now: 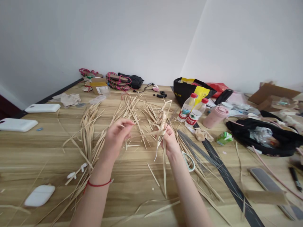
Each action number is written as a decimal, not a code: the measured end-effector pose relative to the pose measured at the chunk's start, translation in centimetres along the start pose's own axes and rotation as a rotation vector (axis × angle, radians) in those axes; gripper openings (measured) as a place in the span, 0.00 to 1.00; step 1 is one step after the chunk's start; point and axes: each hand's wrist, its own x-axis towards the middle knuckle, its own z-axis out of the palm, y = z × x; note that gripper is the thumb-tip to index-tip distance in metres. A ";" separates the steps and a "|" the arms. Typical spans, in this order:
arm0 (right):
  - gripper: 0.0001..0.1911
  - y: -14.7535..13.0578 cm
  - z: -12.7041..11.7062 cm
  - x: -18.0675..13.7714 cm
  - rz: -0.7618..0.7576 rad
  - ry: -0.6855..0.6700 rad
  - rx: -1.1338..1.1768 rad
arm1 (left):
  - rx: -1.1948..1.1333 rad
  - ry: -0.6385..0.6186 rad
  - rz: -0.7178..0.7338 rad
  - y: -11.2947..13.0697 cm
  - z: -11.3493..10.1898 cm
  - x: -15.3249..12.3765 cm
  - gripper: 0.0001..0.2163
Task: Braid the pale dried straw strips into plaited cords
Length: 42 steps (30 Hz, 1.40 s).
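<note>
My right hand [169,139] is closed around a small woven straw figure [162,121] held upright above the wooden table [47,148]. Loose strands hang down from it. My left hand [117,134], with a red string round the wrist, pinches a flat straw strip [144,133] that runs across to the figure. Dry straw leaves [94,138] lie scattered under and around both hands.
White-handled scissors [189,161] lie just right of my right wrist. Two water bottles [190,110], a pink cup [215,116], a black-and-yellow bag [187,90], a black bag [265,137], white cases [16,124], a phone [266,181] and long dark strips [222,173] surround the work area.
</note>
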 end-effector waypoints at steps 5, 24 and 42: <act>0.18 -0.4 0.7 -0.2 -0.046 -0.039 -0.072 | 0.583 -0.218 0.130 0.8 0.8 -0.8 0.09; 0.15 -1.1 1.6 -0.7 -0.034 -0.112 -0.228 | 0.141 -0.303 -0.058 0.7 1.5 -1.0 0.06; 0.21 0.4 3.3 -0.9 0.165 -0.051 0.028 | 0.141 -0.369 -0.036 0.0 -0.3 -0.8 0.10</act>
